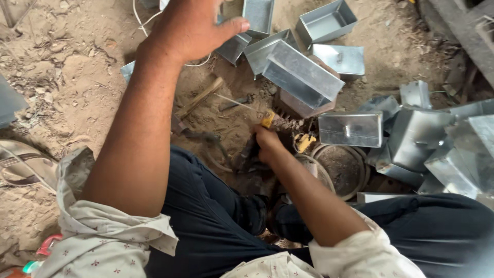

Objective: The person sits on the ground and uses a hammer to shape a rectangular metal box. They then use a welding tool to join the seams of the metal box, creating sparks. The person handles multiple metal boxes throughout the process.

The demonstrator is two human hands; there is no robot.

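Two hands busy: left hand [193, 25] spread over tin boxes [301, 74], right hand [267, 144] gripping a yellow-handled tool [267, 119] (sharp edges could cut).

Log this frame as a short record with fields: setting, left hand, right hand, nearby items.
setting: person seated on sandy ground, dark trousers, light patterned sleeves
left hand: stretched forward, fingers spread, over a small metal box; contact unclear
right hand: low between the knees, closed around a yellow-handled tool
nearby items: pile of open galvanised sheet-metal boxes ahead and at right; round metal dish beside the right forearm; white cable; sandal at left
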